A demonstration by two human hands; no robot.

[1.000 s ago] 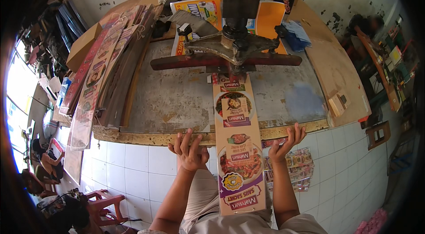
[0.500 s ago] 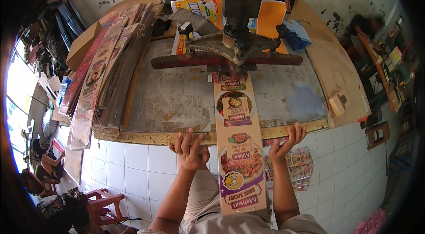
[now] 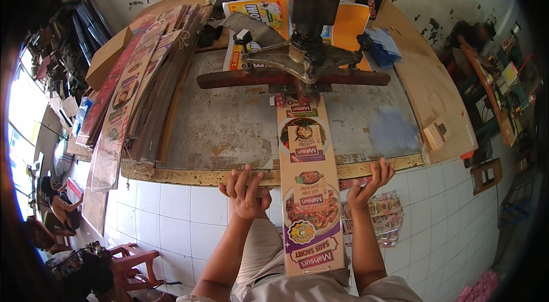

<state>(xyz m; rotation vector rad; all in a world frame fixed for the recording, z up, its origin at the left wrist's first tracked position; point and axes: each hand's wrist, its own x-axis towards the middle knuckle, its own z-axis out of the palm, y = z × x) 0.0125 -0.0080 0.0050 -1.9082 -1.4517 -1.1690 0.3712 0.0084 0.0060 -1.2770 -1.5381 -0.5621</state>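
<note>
A long tan printed hanging display strip (image 3: 311, 230) with food pictures lies on the metal-topped work table (image 3: 223, 119), its far end beneath the press head (image 3: 306, 64). The near end juts over the table's front edge toward my lap. Left of the strip, my left hand (image 3: 246, 192) rests at the wooden front edge with its fingers spread and nothing in them. On the other side, my right hand (image 3: 370, 185) is at the same edge, palm up, fingers apart and holding nothing. Both hands are clear of the strip.
Stacked printed strips and boards (image 3: 140, 79) cover the table's left side. A small wooden block (image 3: 437, 133) and a blue plastic bag (image 3: 384, 47) lie on the right. Printed sheets (image 3: 377, 219) are on the tiled floor. A red stool (image 3: 136, 265) and a seated person (image 3: 64, 207) are at left.
</note>
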